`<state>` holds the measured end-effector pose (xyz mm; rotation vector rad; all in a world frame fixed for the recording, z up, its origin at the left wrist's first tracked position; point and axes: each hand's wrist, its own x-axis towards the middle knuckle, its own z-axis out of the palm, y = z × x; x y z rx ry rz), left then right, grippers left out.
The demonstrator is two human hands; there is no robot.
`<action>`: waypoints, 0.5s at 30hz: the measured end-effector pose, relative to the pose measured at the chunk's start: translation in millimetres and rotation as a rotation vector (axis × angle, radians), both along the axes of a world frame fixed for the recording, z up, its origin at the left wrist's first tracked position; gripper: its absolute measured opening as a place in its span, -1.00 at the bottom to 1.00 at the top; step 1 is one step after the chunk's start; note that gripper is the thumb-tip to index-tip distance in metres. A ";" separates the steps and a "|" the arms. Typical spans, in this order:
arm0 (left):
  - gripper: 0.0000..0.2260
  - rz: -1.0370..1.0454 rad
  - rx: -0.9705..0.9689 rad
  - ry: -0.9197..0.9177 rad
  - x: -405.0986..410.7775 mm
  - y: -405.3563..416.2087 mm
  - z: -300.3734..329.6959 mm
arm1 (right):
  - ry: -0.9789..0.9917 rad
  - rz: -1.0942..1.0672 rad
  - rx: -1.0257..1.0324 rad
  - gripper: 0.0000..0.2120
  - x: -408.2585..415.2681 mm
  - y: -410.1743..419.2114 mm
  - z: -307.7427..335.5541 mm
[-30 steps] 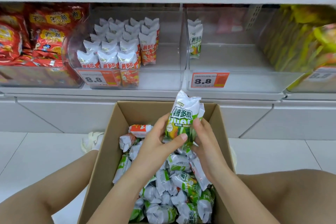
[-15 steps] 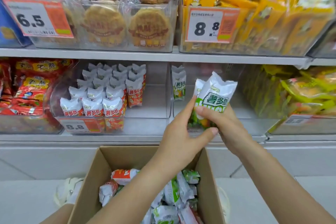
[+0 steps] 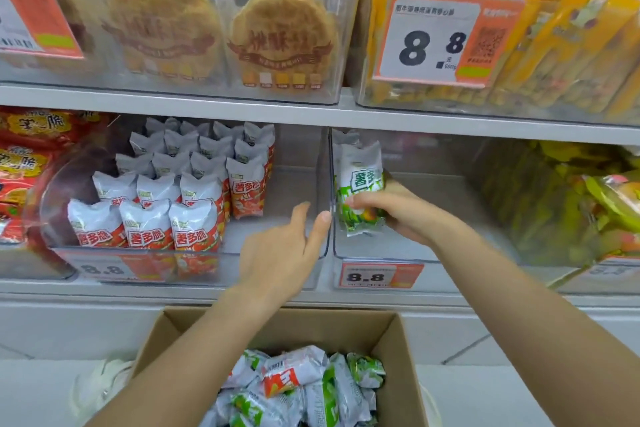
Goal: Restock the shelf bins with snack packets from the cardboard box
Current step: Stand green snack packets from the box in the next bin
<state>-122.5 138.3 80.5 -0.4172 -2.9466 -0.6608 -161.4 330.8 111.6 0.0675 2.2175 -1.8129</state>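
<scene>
Head view: our right hand (image 3: pixel 398 215) has its grip clenched around a green snack packet (image 3: pixel 360 196), holding it upright inside the clear bin (image 3: pixel 381 250) on the right, just in front of another green packet (image 3: pixel 346 142) standing at the bin's back. Our left hand (image 3: pixel 277 253) is released, fingers straight, fingertip touching the bin's left wall. The neighbouring bin (image 3: pixel 270 246) on the left holds rows of red packets (image 3: pixel 194 218). Cardboard box (image 3: pixel 405 374) sits below the shelf (image 3: pixel 311 114), with mixed green and red packets inside. An 8.8 price tag (image 3: pixel 379 274) is on the right bin's front.
</scene>
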 end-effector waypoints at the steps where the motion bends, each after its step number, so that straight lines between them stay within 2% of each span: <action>1: -0.29 -0.002 -0.013 0.024 -0.3 -0.7 -1.7 | -0.011 0.005 0.019 -0.78 -6.0 -2.4 -2.7; 6: -0.22 -0.014 -0.068 0.107 -0.4 -2.3 -5.7 | -0.036 0.089 0.240 -0.87 -15.7 6.0 -17.2; 10: -0.30 -0.010 -0.073 0.143 0.1 -1.3 -8.2 | -0.066 0.020 0.392 -0.84 -5.0 11.3 -25.8; 15: -0.39 -0.031 -0.107 0.098 1.3 0.0 -5.7 | -0.087 0.021 0.427 -0.79 -3.4 1.1 -32.3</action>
